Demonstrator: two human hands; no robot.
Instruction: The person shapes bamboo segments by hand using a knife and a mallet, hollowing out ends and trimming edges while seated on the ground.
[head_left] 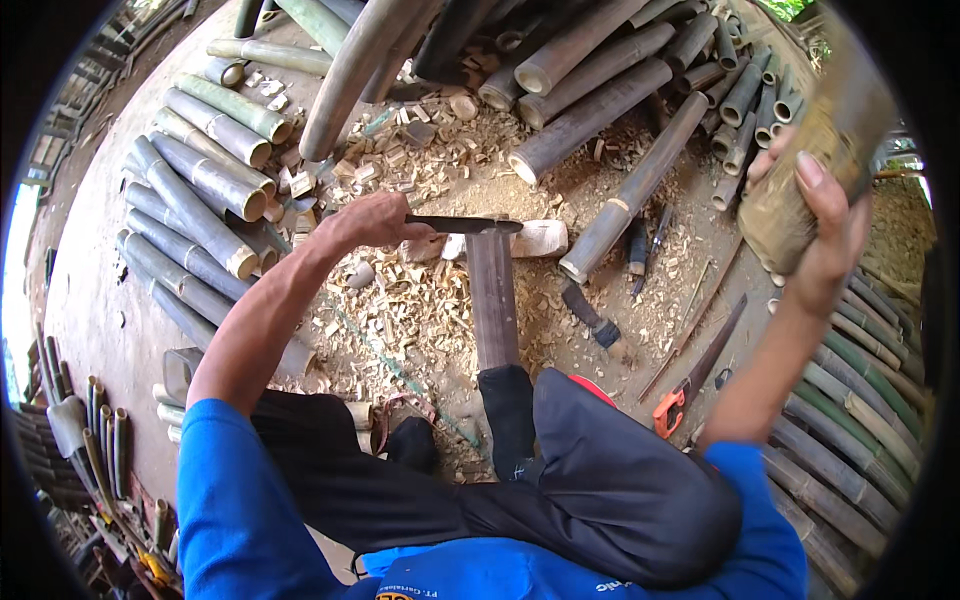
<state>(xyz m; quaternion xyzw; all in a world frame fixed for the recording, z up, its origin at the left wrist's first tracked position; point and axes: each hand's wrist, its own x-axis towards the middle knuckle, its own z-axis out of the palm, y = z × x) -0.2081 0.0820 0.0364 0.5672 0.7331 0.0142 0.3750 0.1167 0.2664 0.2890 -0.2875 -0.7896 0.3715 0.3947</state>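
Note:
My left hand (pixel 378 218) is closed around the handle of a dark long-bladed knife (pixel 465 224). Its blade lies across the far end of a split-looking bamboo piece (pixel 493 300), whose near end meets my black-socked foot (pixel 507 415). Behind that end is a pale chopped wooden block (pixel 543 238). Raised at the upper right, my right hand (pixel 828 225) grips a thick brown wooden club (pixel 800 205), smeared by motion and well apart from the knife.
Pale wood chips (pixel 400 310) cover the ground. Bamboo tubes (pixel 215 180) lie stacked left, with more tubes (pixel 600 95) ahead and bamboo poles (pixel 840 460) at right. A saw with an orange handle (pixel 668 412) and a dark hatchet-like tool (pixel 590 312) lie right of my foot.

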